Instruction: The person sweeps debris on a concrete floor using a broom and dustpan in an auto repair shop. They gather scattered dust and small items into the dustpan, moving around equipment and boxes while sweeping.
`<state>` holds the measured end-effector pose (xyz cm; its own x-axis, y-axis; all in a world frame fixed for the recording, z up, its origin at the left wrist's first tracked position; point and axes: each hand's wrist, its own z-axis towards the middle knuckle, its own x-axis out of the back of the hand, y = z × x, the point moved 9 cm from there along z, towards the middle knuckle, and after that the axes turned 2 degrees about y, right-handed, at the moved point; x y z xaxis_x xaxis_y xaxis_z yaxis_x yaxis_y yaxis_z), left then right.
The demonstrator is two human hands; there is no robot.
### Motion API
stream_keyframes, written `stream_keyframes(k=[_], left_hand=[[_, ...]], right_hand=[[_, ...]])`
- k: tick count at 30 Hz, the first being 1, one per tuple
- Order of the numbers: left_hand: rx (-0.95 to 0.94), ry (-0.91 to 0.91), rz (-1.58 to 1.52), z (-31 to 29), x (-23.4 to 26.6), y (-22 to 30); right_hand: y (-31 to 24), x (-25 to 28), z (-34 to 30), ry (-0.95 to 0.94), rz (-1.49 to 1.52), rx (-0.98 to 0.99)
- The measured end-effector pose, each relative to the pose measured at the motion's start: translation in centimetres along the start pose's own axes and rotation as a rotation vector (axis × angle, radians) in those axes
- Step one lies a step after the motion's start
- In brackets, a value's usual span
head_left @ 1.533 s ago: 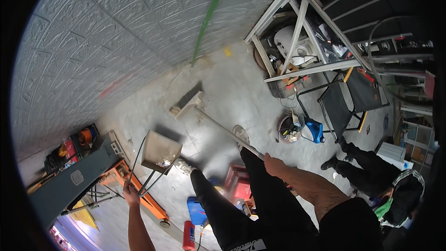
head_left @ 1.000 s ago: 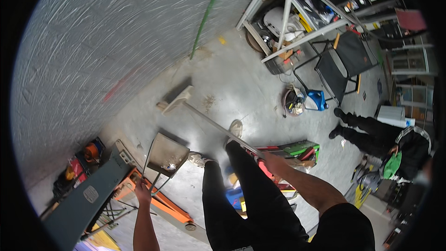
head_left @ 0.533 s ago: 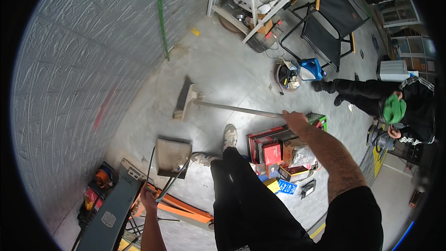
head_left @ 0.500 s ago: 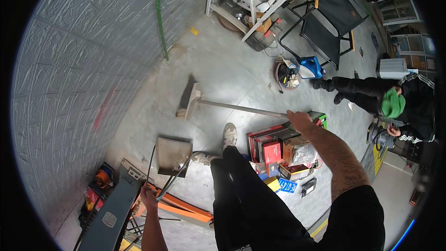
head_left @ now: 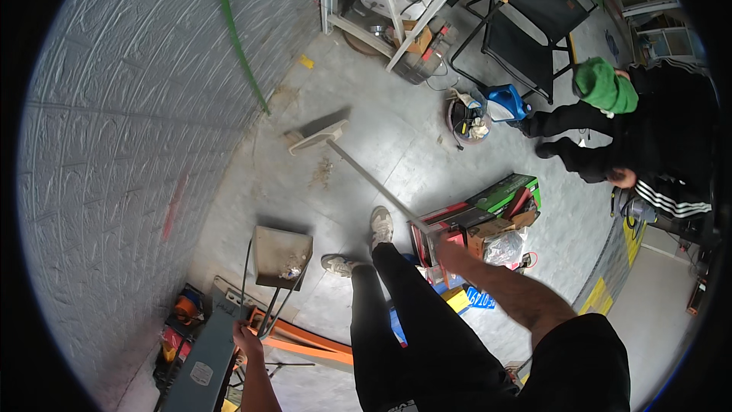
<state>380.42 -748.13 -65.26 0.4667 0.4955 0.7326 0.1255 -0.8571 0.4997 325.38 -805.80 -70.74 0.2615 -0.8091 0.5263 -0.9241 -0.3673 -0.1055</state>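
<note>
My right hand (head_left: pixel 451 255) is closed round the upper end of a long-handled broom (head_left: pixel 374 181), whose pale head (head_left: pixel 319 137) rests on the floor ahead, with its bristle side facing away from me. Just on the near side of that head lies a small patch of brown dirt (head_left: pixel 322 174). At the lower left, my left hand (head_left: pixel 248 338) grips the handle of a metal dustpan (head_left: pixel 282 243). The pan sits on the floor left of my shoes, and some light-coloured debris (head_left: pixel 291 271) lies inside it near its handle side.
A grey brick wall (head_left: pixel 137 152) runs along the left. Boxes (head_left: pixel 488 214) stand right of my feet. A filled bin (head_left: pixel 467 120), blue jug (head_left: pixel 506 103), metal rack (head_left: pixel 396 0) and black folding chair (head_left: pixel 526 38) are farther off. At right, another person (head_left: pixel 656 122) holds a green cloth (head_left: pixel 604 85).
The broom head has shifted away from me and turned; dirt now shows beside it. My right hand has come left and nearer. The other person has moved, with the green cloth farther away.
</note>
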Motion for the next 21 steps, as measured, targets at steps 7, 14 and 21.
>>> stream_keyframes(k=[7, 14, 21], left_hand=[[-0.077, 0.034, 0.088, 2.1, 0.3, 0.2], [-0.181, 0.061, 0.110, 6.6, -1.2, -1.5], [-0.164, -0.078, 0.148, 9.6, -3.0, -1.0]], right_hand=[[-10.5, -15.2, -10.6, -0.072, 0.078, 0.081], [-12.7, -11.6, -19.5, -0.002, 0.421, -0.018], [-15.5, -11.3, -18.5, -0.284, 0.641, -0.363]])
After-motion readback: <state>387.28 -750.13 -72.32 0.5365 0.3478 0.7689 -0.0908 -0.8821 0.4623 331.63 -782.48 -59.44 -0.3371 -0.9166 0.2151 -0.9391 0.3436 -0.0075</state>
